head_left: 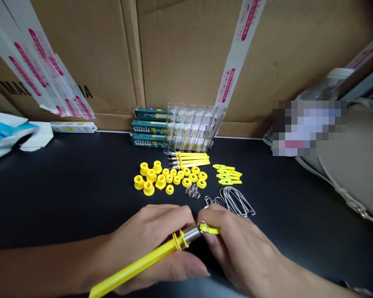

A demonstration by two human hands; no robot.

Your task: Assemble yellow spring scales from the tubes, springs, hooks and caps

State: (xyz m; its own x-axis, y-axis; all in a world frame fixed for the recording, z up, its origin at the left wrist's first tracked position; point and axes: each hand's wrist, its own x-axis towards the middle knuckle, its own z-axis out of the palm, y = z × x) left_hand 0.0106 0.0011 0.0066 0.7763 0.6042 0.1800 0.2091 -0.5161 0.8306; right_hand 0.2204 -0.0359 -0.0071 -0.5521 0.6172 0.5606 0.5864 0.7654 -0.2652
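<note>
A long yellow rod point(136, 265) with a silver metal end slants across my left hand point(161, 238), whose fingers are closed round it. Against that metal end, my right hand point(233, 240) pinches a small yellow tab point(211, 229) with a wire ring. The ring touches or nearly touches the silver end. Just beyond my hands lie metal hooks point(234, 200), small springs point(192, 191), yellow caps and rings point(161, 181), flat yellow tabs point(228, 176) and several finished-looking yellow rods point(194, 158).
Clear tubes point(189, 128) stand before stacked green boxes point(147, 127) at the back. Cardboard point(180, 54) rises behind them. A grey bag point(351, 165) and a plastic bottle point(326, 87) are at the right. White and blue packaging point(9, 132) lies left.
</note>
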